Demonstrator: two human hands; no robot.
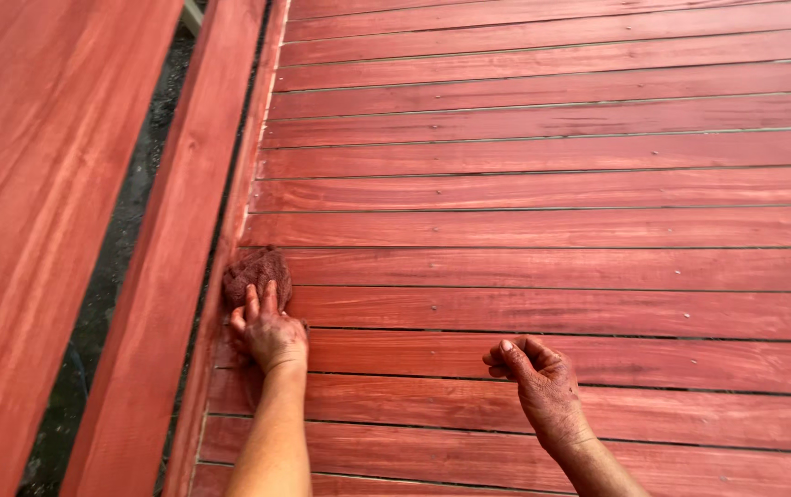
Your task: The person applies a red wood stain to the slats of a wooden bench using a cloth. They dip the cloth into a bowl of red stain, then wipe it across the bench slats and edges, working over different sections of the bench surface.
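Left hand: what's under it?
Left hand presses a stain-soaked rag onto the red deck boards. The rag's near edge and the board beneath are covered.
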